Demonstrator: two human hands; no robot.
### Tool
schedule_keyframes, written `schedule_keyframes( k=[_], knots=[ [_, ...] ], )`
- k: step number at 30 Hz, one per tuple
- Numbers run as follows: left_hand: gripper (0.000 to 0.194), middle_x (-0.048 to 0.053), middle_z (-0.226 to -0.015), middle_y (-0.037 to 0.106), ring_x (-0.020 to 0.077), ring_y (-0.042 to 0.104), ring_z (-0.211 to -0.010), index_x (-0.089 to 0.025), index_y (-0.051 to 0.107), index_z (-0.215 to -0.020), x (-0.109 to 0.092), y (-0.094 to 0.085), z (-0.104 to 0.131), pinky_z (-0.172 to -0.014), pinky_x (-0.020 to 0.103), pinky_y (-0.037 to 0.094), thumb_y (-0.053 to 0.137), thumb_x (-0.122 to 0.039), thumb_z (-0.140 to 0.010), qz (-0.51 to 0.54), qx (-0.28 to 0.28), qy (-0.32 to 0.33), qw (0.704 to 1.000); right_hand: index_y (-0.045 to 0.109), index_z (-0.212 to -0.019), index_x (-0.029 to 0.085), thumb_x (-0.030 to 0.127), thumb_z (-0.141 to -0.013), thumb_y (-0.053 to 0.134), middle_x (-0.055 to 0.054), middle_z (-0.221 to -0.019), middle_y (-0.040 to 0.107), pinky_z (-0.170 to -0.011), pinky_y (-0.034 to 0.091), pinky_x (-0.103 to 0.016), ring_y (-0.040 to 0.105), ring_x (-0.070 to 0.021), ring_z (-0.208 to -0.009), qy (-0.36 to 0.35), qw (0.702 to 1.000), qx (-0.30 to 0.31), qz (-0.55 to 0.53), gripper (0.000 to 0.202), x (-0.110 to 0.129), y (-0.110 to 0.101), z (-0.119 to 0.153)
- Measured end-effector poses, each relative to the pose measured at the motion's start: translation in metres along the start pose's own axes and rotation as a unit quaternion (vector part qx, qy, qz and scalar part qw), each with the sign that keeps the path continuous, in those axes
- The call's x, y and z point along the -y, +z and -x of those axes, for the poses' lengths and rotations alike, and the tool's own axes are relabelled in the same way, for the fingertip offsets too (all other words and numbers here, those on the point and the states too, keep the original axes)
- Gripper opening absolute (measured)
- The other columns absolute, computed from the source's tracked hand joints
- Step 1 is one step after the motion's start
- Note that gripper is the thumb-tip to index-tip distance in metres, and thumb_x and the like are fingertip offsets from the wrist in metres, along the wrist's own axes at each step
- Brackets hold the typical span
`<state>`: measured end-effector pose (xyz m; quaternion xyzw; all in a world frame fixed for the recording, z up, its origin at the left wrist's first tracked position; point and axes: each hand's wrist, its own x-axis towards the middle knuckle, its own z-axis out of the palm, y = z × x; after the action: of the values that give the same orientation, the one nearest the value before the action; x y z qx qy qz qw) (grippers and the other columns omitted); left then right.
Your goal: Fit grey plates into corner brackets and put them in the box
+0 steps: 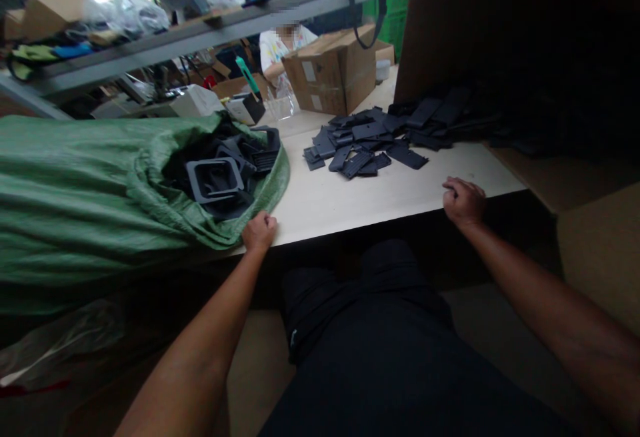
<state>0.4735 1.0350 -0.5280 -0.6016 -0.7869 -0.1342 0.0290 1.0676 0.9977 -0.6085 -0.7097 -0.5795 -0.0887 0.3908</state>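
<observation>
My left hand (260,231) is closed at the table's front edge, against the rim of a green woven sack (75,190); whether its fingers grip the sack cannot be made out. Black plastic frames (215,180) fill the sack's open mouth. Over the right part of the pale table (320,207), my right hand (464,201) is curled closed near the front edge, with nothing visible in it. Beyond and between my hands lies a loose pile of flat black plastic parts (370,131), touched by neither hand.
A cardboard box (330,73) stands at the back, with a person (280,47) behind it. A metal shelf (210,30) with plastic bags crosses above. A green-handled tool (247,75) stands by a small box. Large cardboard (600,243) is at the right.
</observation>
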Motion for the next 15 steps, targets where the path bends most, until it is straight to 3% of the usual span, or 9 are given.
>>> schedule_keyframes(
  k=[8,15],
  knots=[
    [0.016,0.007,-0.077,0.066,0.0252,0.060,-0.075,-0.023,0.067,-0.085,0.006,0.000,0.002,-0.067,0.032,0.035,0.053,-0.027,-0.092,0.103,-0.063,0.004,0.993,0.079,-0.103,0.016,0.015,-0.083,0.049,-0.019,-0.130,0.078,-0.112,0.047,-0.049,0.071,-0.0328,-0.123,0.005,1.000,0.024,-0.011,0.035,0.003,-0.007,-0.003],
    [0.013,0.001,-0.068,0.055,0.0195,0.054,-0.068,-0.022,0.058,-0.079,0.014,0.007,0.019,-0.068,0.029,0.039,0.049,-0.023,-0.088,0.214,-0.111,0.018,0.970,0.077,-0.111,0.020,0.016,-0.086,0.045,-0.017,-0.138,0.075,-0.112,0.045,-0.043,0.067,-0.0300,-0.129,-0.004,0.997,0.070,-0.014,0.040,-0.002,-0.014,-0.003]
  ],
)
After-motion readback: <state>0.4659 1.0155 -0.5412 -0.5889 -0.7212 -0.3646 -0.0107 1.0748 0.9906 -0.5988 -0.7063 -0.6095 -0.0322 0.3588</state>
